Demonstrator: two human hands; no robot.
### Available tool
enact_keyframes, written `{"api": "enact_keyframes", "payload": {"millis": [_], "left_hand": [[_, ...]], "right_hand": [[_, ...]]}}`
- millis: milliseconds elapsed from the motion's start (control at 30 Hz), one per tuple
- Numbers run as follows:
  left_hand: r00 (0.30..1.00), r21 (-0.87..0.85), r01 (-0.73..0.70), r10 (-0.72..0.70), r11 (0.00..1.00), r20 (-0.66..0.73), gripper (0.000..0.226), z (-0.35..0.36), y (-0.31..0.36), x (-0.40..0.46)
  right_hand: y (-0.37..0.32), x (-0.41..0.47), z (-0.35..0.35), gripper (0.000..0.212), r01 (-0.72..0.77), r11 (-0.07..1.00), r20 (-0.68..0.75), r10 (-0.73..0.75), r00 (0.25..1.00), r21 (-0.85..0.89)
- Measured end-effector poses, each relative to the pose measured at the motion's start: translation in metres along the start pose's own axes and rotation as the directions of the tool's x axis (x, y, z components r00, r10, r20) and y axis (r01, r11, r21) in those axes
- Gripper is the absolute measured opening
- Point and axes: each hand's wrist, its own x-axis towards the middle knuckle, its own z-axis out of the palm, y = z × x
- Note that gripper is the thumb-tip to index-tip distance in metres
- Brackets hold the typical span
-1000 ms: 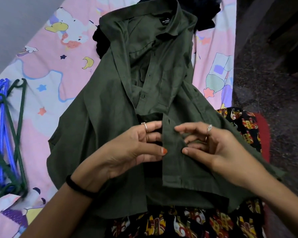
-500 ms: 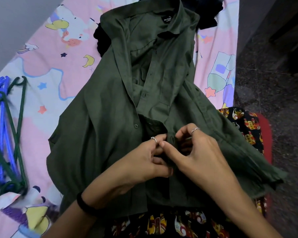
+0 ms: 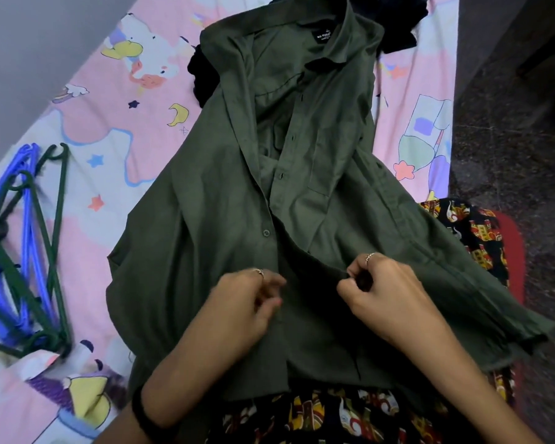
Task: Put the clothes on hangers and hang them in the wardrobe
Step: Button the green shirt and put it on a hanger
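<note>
With the olive-green button-up shirt (image 3: pixel 225 219) spread on the bedsheet (image 3: pixel 109 100) under both hands, the right hand (image 3: pixel 388 296) pinching its placket and the left hand (image 3: pixel 247 302) curled on the opposite edge, a hard tug could, I judge, strain a button.

Black clothes (image 3: pixel 398 24) mostly hidden behind shirt (image 3: pixel 205 235); hangers (image 3: pixel 20 251) cut off.

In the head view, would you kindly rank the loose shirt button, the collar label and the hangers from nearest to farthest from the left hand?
From the left hand:
1. Loose shirt button, just above it on the placket.
2. Hangers, far left on the bedsheet.
3. Collar label, top, inside the collar.
</note>
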Motion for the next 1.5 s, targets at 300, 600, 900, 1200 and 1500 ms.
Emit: {"api": "enact_keyframes", "payload": {"millis": [300,600,900,1200,1500], "left_hand": [[0.999,0.466,0.041,-0.034,0.884,-0.023,0.026,0.007,-0.002,0.008],[0.999,0.542,0.019,0.003,0.840,-0.040,0.013,0.015,0.000,0.009],[0.954,-0.059,-0.101,0.080,0.993,-0.289,0.013,0.001,0.007,-0.011],[0.911,-0.210,-0.224,0.128,0.952,-0.393,0.012,0.013,0.025,-0.010],[0.912,0.306,-0.234,0.318,0.923,-0.258,0.021,0.027,0.020,-0.012]], "right_hand": [[0.009,0.002,0.011,0.012,-0.216,0.924,0.283,0.125,0.951,0.317],[-0.005,0.003,0.030,0.021,-0.361,0.702,0.389,0.129,0.912,0.614],[-0.012,0.000,0.034,0.014,-0.217,0.733,0.257,0.060,0.965,0.644],[-0.011,-0.007,0.028,0.010,-0.145,0.590,0.172,0.012,0.985,0.794],[-0.013,-0.020,0.036,0.012,0.403,0.913,-0.398,-0.345,0.850,0.070]]}}
